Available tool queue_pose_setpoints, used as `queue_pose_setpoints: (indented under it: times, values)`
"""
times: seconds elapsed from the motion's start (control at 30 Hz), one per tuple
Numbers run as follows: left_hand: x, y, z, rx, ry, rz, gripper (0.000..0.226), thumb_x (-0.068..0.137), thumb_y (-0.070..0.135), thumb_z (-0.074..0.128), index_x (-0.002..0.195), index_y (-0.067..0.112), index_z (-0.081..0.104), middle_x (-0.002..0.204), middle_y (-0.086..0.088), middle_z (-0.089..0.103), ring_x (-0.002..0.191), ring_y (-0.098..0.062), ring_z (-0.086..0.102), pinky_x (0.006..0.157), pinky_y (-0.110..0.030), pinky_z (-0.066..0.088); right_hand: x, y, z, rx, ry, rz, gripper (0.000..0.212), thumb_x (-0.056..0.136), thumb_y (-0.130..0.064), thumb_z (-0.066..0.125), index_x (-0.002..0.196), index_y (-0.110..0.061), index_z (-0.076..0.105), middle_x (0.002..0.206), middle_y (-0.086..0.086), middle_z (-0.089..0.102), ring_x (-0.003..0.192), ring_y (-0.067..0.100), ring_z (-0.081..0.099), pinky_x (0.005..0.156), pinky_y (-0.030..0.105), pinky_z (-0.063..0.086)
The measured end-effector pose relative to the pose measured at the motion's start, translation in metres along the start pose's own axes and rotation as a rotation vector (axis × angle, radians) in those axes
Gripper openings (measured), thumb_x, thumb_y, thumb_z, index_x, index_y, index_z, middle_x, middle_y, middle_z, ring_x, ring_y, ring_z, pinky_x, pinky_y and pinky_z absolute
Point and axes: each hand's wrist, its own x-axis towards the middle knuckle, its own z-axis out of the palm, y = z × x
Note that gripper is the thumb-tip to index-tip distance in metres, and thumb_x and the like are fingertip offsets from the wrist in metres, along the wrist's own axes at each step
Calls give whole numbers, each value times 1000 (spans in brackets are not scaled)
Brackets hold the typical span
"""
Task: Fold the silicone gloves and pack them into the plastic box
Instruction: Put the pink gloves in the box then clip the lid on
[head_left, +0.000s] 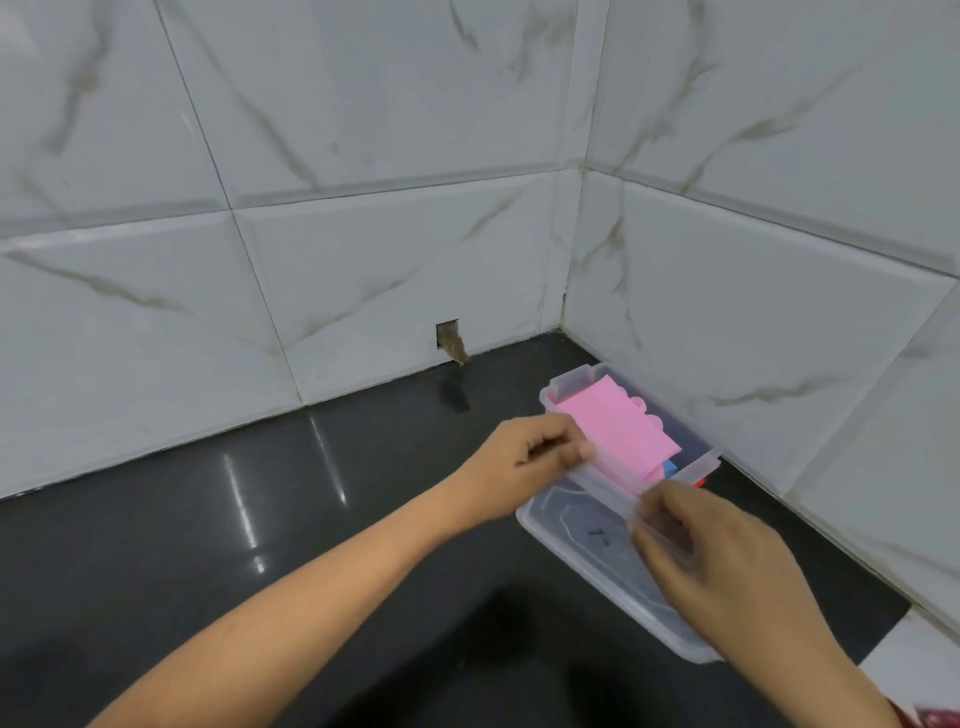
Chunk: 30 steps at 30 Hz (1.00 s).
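Note:
A clear plastic box (691, 452) stands on the black counter near the wall corner. A folded pink silicone glove (618, 426) lies on top inside it, with a bit of blue (670, 467) and red (701, 483) showing beneath. A clear lid (587, 540) lies tilted against the box's near side. My left hand (524, 457) pinches the lid's far left edge beside the glove. My right hand (711, 551) grips the lid's right part, fingers curled over it.
Marbled white wall tiles (363, 260) close in the counter at the back and on the right (779, 312). A small hole in the tile (449, 340) sits at the wall's foot. Glossy black countertop (208, 519) stretches to the left.

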Motion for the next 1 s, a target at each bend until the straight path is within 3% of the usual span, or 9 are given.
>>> queue_pose_setpoints:
  times: [0.07, 0.1, 0.23, 0.37, 0.47, 0.7, 0.8, 0.9, 1.0]
  values:
    - [4, -15, -3, -96, 151, -40, 54, 86, 51, 57, 73, -2, 52, 63, -23, 43, 56, -24, 38, 58, -19, 36, 16, 8, -2, 81, 114, 14, 10, 81, -31, 58, 73, -34, 51, 61, -17, 54, 57, 2, 53, 51, 12, 33]
    - [6, -23, -5, -118, 207, -65, 56, 84, 49, 60, 74, -5, 50, 62, -22, 40, 55, -25, 35, 57, -19, 35, 25, 12, -5, 131, 169, 22, 7, 82, -28, 59, 76, -31, 56, 61, -16, 57, 56, 3, 55, 51, 15, 35]
    - [13, -49, -3, -232, 328, -185, 27, 82, 33, 70, 86, 8, 59, 69, 4, 52, 61, -10, 45, 56, -19, 40, 70, 42, -15, 249, 282, 64, 7, 86, -29, 61, 83, -23, 64, 63, -1, 64, 58, 14, 57, 55, 25, 41]
    - [28, -66, 4, -490, 434, -353, 22, 88, 17, 67, 106, 6, 62, 90, -7, 67, 78, -16, 64, 70, -24, 56, 116, 71, -6, 408, 214, 174, 16, 87, -29, 61, 79, -18, 68, 63, 5, 59, 58, 20, 49, 62, 31, 41]
    - [44, -74, 7, -614, 535, -511, 14, 88, 8, 65, 102, 7, 63, 91, -8, 70, 87, -19, 69, 79, -31, 59, 146, 87, 7, 445, 163, 266, 22, 87, -29, 62, 80, -11, 70, 70, 14, 63, 64, 22, 52, 68, 37, 48]
    - [70, -97, 17, -564, 654, -753, 21, 82, 7, 73, 101, 4, 63, 102, -13, 69, 92, -20, 69, 79, -32, 59, 184, 122, 41, 321, 134, 367, 33, 86, -30, 62, 79, 1, 71, 78, 19, 70, 63, 25, 54, 66, 40, 51]
    - [74, -106, 21, -530, 700, -781, 26, 81, 10, 74, 103, 4, 63, 102, -12, 68, 89, -18, 69, 77, -28, 59, 189, 129, 54, 226, 139, 347, 35, 90, -27, 57, 78, 3, 69, 74, 19, 68, 65, 33, 58, 63, 37, 47]
    - [80, -111, 23, -488, 716, -790, 26, 80, 12, 76, 101, 5, 63, 100, -11, 68, 84, -16, 69, 75, -27, 60, 189, 134, 63, 141, 157, 309, 35, 92, -22, 53, 66, 0, 62, 59, 13, 60, 55, 25, 52, 54, 31, 40]
    - [86, -113, 25, -453, 708, -803, 23, 78, 13, 78, 95, 9, 63, 96, -8, 68, 80, -14, 69, 76, -29, 60, 189, 139, 67, 101, 168, 288, 33, 94, -19, 50, 70, 0, 64, 63, 14, 63, 59, 27, 55, 58, 35, 47]
